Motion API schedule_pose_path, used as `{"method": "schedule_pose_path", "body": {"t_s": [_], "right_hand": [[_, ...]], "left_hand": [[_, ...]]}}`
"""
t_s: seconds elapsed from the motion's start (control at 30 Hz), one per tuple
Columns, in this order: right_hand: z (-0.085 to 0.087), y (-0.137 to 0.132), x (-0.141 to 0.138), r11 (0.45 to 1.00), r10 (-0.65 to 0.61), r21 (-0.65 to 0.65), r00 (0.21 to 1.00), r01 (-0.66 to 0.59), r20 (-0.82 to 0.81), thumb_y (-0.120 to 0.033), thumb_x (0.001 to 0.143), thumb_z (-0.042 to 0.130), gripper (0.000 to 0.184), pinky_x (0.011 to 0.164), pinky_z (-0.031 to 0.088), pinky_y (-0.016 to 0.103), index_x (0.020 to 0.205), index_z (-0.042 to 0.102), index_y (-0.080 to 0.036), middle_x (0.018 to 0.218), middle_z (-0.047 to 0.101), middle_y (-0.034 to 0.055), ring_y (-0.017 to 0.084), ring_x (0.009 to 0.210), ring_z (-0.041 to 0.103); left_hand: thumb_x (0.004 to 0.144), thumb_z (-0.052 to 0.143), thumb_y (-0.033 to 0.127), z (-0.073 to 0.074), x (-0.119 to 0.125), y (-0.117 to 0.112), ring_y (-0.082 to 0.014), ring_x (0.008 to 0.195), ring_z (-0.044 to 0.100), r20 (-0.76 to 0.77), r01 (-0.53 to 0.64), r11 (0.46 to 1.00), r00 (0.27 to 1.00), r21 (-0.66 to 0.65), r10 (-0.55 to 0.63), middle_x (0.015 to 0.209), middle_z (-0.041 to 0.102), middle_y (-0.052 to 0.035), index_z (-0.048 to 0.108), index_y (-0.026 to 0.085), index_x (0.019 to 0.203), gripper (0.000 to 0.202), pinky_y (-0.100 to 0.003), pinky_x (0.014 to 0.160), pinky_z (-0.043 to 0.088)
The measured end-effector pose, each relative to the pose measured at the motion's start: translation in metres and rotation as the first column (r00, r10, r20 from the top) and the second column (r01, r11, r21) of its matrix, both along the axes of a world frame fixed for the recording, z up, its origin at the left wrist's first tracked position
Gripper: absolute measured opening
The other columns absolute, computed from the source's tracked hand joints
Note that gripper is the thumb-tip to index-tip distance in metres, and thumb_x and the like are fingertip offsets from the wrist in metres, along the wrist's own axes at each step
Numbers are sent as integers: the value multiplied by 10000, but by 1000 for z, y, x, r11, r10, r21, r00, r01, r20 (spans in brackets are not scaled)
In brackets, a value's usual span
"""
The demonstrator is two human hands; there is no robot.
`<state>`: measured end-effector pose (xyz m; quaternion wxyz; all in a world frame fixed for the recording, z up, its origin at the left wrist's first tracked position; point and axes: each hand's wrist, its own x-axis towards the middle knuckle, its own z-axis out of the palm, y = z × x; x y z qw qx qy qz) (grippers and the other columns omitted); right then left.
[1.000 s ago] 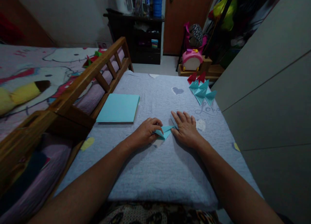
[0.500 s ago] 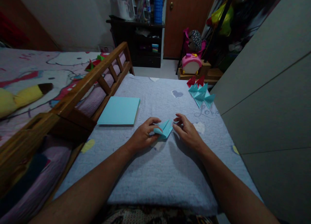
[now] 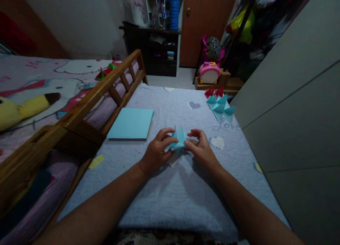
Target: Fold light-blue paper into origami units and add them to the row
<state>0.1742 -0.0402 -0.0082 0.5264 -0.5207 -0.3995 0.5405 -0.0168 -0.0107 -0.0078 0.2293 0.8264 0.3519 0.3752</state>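
Observation:
A light-blue folded origami paper [image 3: 180,140] stands with two pointed flaps upward, just over the bed sheet. My left hand [image 3: 160,147] grips its left side, fingers curled over the flap and thumb below. At the right edge of the paper, my right hand [image 3: 201,147] has its thumb tip against the fold, with the other fingers curled; part of its hold is hidden. To the left lies a stack of square light-blue paper [image 3: 131,123]. Several finished light-blue origami pieces [image 3: 219,105] sit at the far right, with red origami pieces [image 3: 209,92] behind them.
The patterned bed sheet [image 3: 164,202] spreads under my hands. A wooden bed rail [image 3: 87,103] runs along the left, with a yellow plush toy [image 3: 23,110] beyond it. A pale cabinet [image 3: 300,107] borders the right. A pink toy case [image 3: 209,73] stands past the bed's end.
My right hand has moved in to touch the paper's right edge. The paper's flaps now point up more steeply and stand apart. The view has tilted slightly.

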Motion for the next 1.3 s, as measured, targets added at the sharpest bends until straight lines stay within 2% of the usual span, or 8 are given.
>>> {"method": "schedule_pose_path", "body": {"t_s": [0.13, 0.27, 0.47, 0.57, 0.67, 0.83, 1.03, 1.3], "right_hand": [[2, 1, -2, 997, -56, 43, 997, 58, -52, -315, 659, 792, 589, 763, 555, 320, 1125, 431, -289, 1202, 524, 30, 144, 867, 643], [3, 4, 1, 997, -15, 75, 994, 23, -106, -285, 677, 776, 513, 661, 518, 263, 1092, 474, -277, 957, 589, -25, 115, 712, 607], [5, 6, 3, 996, -24, 80, 993, 34, -114, -271, 673, 769, 431, 610, 483, 241, 1027, 525, -254, 776, 573, -56, 117, 661, 583], [5, 5, 1, 993, -51, 105, 992, 63, -112, -280, 681, 761, 410, 622, 482, 240, 1018, 529, -258, 780, 571, -53, 118, 680, 578], [4, 4, -1, 990, -50, 129, 995, 62, -90, -293, 702, 746, 375, 633, 480, 244, 1011, 536, -261, 786, 574, -46, 125, 700, 575], [1, 3, 0, 992, 41, 119, 999, -37, -31, -288, 725, 728, 350, 664, 472, 264, 1022, 546, -252, 826, 621, -26, 141, 729, 603], [0, 1, 0, 966, 243, 87, 970, -245, 25, -286, 781, 704, 168, 688, 459, 281, 917, 641, -209, 845, 650, -1, 139, 724, 584], [1, 3, 2, 962, 261, 70, 964, -264, 52, -303, 728, 760, 189, 636, 447, 277, 845, 666, -188, 738, 639, -13, 131, 647, 555]], "left_hand": [[894, 599, 156, 0, 3, -4, -240, 1197, 569, 25, 38, 999, 999, 24, -39, 1319, 529, -98, 572, 261, 1234, 357, -393, 973, 557], [883, 637, 151, -3, 6, -8, -181, 1043, 614, 175, 51, 999, 983, -13, -48, 1367, 459, -97, 422, 311, 1391, 574, -341, 862, 585], [742, 806, 237, -10, 9, -4, -176, 1029, 599, 341, 139, 918, 940, -372, -4, 1375, 440, -111, 184, 354, 1488, 978, -309, 816, 551], [781, 756, 240, -11, 10, -3, -128, 843, 610, 363, 240, 802, 931, -547, -31, 1151, 569, -55, 230, 312, 1465, 866, -263, 731, 523], [853, 674, 273, -8, 13, -3, -122, 740, 601, 391, 315, 701, 919, -640, -56, 914, 627, -10, 440, 235, 1353, 553, -240, 675, 490], [838, 662, 264, -3, 15, -3, -148, 776, 618, 388, 277, 731, 921, -624, -17, 826, 660, -20, 655, 150, 917, 139, -252, 737, 481], [804, 662, 228, -6, 13, -2, -141, 721, 588, 368, 187, 758, 927, -625, 74, 770, 637, -11, 643, 147, 844, 93, -234, 673, 458], [744, 724, 256, -3, 15, -1, -103, 607, 531, 438, 321, 601, 897, -732, 54, 704, 608, 19, 619, 149, 819, 168, -206, 583, 420]]}}
